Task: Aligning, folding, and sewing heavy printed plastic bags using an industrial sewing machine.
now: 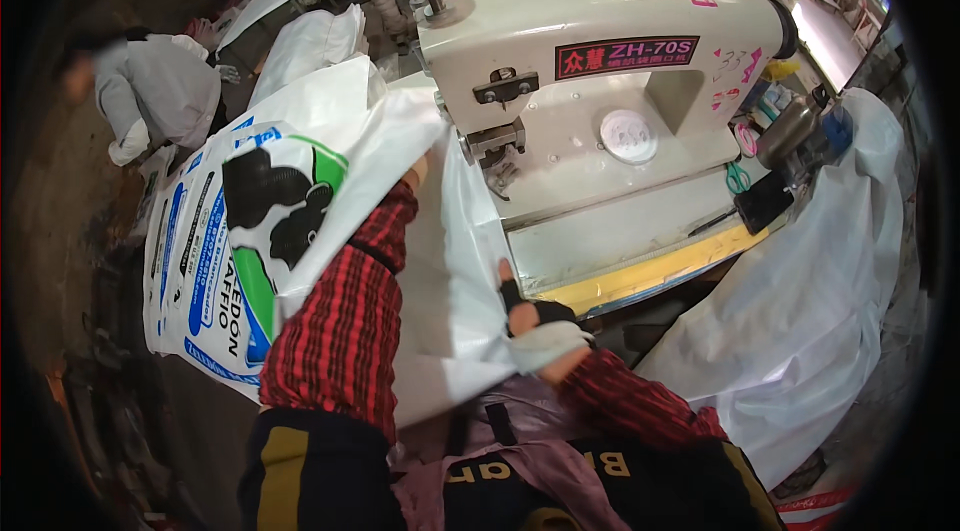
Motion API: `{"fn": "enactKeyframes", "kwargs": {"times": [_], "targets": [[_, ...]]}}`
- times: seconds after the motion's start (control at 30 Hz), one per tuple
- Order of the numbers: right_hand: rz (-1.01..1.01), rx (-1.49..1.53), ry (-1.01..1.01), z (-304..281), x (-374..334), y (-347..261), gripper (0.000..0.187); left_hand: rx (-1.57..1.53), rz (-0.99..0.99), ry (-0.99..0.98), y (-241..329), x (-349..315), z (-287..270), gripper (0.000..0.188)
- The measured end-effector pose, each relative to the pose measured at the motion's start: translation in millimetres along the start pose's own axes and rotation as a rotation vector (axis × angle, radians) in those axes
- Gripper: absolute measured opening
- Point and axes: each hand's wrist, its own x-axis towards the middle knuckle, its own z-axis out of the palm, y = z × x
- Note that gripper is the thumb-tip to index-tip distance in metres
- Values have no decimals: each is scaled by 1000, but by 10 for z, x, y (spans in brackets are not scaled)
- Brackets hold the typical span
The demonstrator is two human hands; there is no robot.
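A white woven sack (425,261) printed with a black-and-white cow, green bands and blue lettering hangs along the left side of a cream industrial sewing machine (600,16). Its upper edge runs up beside the needle head (497,143). My left hand (418,174) reaches inside the sack's folded-back flap, near the needle head; its fingers are hidden by the white material. My right hand (540,316), in a black fingerless glove, grips the sack's right edge by the front of the machine bed, index finger pointing up along it. Red-and-black sleeves cover both forearms.
A yellow-edged machine table (650,266) carries teal scissors (737,177), a black pouch (763,203), a metal bottle (793,126) and a round white disc (629,136). More white sacking (790,301) drapes at right. A co-worker in grey (160,86) bends at far left.
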Motion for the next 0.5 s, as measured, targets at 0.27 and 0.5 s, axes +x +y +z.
{"fn": "enactKeyframes", "kwargs": {"times": [0.27,0.5], "targets": [[243,198,152,-339,752,-2,49,265,72,-1250,245,-71,-1939,58],[233,321,146,-202,620,65,63,-143,315,-1980,227,-1697,-2211,56]]}}
